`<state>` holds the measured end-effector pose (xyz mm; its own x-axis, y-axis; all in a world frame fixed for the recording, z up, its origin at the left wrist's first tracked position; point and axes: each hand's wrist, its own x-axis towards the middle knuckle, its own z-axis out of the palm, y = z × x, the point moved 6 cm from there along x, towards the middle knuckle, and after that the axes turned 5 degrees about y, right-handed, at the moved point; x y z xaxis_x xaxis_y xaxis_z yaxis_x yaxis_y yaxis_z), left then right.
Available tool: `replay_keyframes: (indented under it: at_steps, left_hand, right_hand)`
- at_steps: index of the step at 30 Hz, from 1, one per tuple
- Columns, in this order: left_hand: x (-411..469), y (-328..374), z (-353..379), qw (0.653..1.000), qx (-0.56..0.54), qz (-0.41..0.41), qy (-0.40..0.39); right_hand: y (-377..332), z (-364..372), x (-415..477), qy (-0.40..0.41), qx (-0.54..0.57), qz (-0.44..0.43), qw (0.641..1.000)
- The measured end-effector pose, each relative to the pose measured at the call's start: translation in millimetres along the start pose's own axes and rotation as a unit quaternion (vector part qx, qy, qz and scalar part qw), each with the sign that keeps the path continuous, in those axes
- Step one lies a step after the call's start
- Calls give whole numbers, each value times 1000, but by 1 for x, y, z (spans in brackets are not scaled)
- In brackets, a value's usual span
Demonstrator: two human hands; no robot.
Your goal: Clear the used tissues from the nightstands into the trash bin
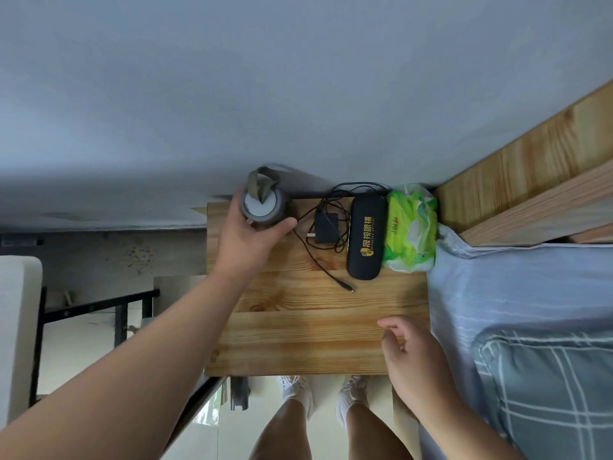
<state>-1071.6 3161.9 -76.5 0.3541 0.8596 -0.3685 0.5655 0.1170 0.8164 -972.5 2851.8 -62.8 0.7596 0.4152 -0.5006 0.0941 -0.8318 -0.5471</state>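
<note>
1. Left forearm [132, 353] fills the lower left corner and is cut off by the frame edge. It stretches over the wooden desk [298, 330] to its far left corner.
2. Bare legs [285, 426] and white shoes [295, 390] show below the desk's near edge, partly hidden by it.
3. At that far corner stands a grey bottle [262, 207], blurred. Only its pale lid and an olive strap [262, 184] can be made out, because the hand covers its body.
4. White tissue [414, 232] shows in the torn mouth of a crumpled green pack [403, 227] at the desk's far right, against the bed sheet [497, 287]. Whether it is used cannot be told.
5. Just beside the pack lies a black glasses case [366, 237], then a black charger [326, 228] with its cable [326, 272] looping toward the middle of the desk.
6. Left grip [247, 237] is clamped on the bottle, thumb on its near side and fingers wrapped round the left.
7. Right grip [411, 356] is at the desk's near right edge with its fingers loosely bent and apart, holding nothing. Whether the fingertips touch the wood is unclear.
</note>
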Motion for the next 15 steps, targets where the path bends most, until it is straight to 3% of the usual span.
replay_keyframes:
  at_steps: [8,15]
  left_hand:
    - [-2,0,29,999,-12,-7,-36]
    - [-15,0,19,998,24,-23,-55]
  right_hand:
    - [14,0,6,11,2,0,1000]
    - [35,3,0,-36,42,51,997]
